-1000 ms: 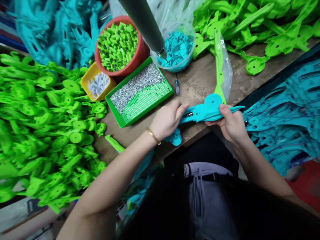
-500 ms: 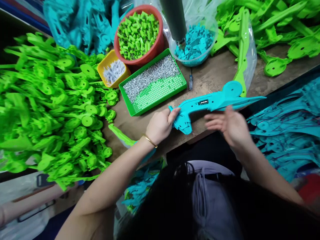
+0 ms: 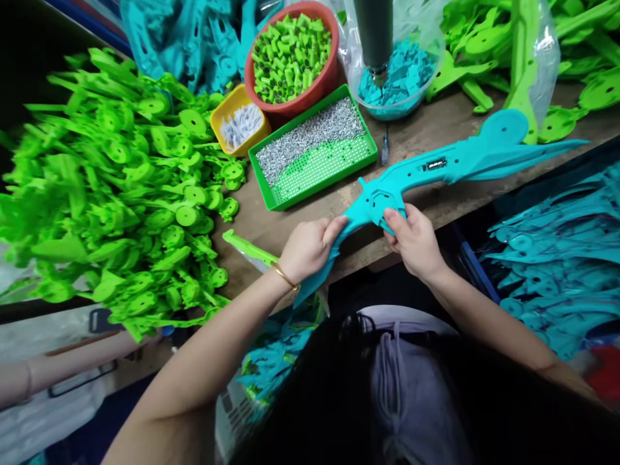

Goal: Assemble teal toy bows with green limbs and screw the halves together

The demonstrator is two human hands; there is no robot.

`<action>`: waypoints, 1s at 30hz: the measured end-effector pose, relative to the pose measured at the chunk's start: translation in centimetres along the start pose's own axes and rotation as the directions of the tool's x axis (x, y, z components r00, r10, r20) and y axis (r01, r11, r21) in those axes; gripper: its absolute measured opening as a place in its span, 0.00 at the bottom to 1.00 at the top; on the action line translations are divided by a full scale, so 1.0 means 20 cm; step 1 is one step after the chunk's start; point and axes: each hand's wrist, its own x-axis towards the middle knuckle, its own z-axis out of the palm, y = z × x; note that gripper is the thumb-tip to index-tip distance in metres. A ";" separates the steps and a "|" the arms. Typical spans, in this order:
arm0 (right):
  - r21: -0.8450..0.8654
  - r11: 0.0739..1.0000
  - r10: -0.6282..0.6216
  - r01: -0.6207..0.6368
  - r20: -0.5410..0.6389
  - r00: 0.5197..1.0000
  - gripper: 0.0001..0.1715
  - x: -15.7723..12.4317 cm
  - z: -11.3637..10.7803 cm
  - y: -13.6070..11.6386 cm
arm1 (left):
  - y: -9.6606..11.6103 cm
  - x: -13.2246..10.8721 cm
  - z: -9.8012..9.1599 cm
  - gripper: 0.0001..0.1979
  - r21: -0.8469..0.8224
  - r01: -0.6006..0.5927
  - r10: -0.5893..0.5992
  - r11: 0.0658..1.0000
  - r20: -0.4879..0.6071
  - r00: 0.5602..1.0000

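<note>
A long blue plastic toy-like shell (image 3: 421,169), with a round disc near its right end and a small slot holding metallic bits, stretches across the front of the bench. My left hand (image 3: 310,248) is closed around its narrow left part. My right hand (image 3: 415,242) grips the short stub under its middle, thumb on top. Above the shell stands a dark power screwdriver (image 3: 375,39), its thin bit pointing down. Behind my left hand lies a green tray (image 3: 317,187) of small silver screws on a perforated base.
A large heap of green plastic parts (image 3: 126,194) covers the left. At the back stand a yellow box (image 3: 217,129) of white pieces, a red tub (image 3: 290,106) of green caps and a clear bowl (image 3: 397,115) of blue pieces. Stacked blue shells (image 3: 566,258) lie at right.
My right hand, open beside the shell before, has closed on its stub. The shell has moved right and up in view, and more of its left end shows beyond my left hand.
</note>
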 end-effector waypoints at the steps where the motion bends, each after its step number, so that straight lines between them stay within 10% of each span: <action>1: 0.036 0.999 0.035 -0.036 0.017 0.999 0.26 -0.01 0.01 0.01 | 0.00 0.00 0.01 0.27 0.001 0.018 -0.018 1.000 -0.021 1.000; 8: -0.331 0.921 0.344 -0.205 0.446 0.826 0.21 -0.16 0.19 0.15 | 0.05 0.05 0.07 0.29 -0.045 -0.015 0.012 0.999 -0.076 0.997; 16: -0.199 0.961 0.258 -0.193 0.380 0.888 0.26 -0.22 0.24 0.15 | 0.11 0.07 0.07 0.31 0.025 -0.074 0.076 0.997 -0.118 0.990; 22: -0.096 0.849 0.480 -0.519 0.552 0.682 0.29 -0.30 0.38 0.27 | 0.16 0.08 0.08 0.34 0.012 -0.037 0.038 0.999 -0.105 0.994; 30: 0.053 0.838 0.459 -0.543 0.469 0.754 0.23 -0.36 0.53 0.30 | 0.18 0.08 0.05 0.29 -0.026 -0.056 0.054 0.998 -0.075 0.996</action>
